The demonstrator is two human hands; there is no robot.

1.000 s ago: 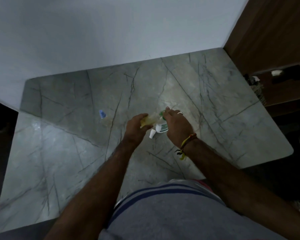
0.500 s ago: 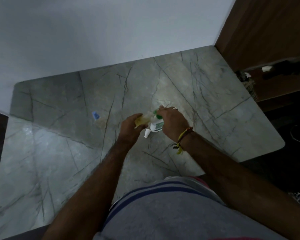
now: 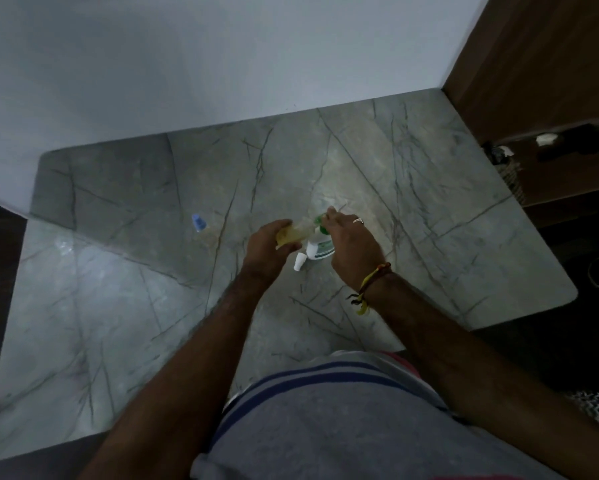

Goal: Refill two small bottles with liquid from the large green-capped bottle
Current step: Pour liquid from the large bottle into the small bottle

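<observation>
- Standing near the middle of the marble table [image 3: 429, 209]: large green-capped bottle [image 3: 320, 249], white-bodied.
- Gripping its green cap [image 3: 320, 226] from the right: right hand [image 3: 351, 247], fingers curled.
- Holding a small yellowish bottle [image 3: 293, 235] tilted beside that cap: left hand [image 3: 268, 252], fingers wrapped round.
- Lying just near of the large bottle: small white cap [image 3: 299, 262].
- Sitting well apart to the left: blue cap [image 3: 198, 222].

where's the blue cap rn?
Head view: the blue cap sits alone on the marble table, well to the left of the left hand, near the dark slab's edge.
</observation>
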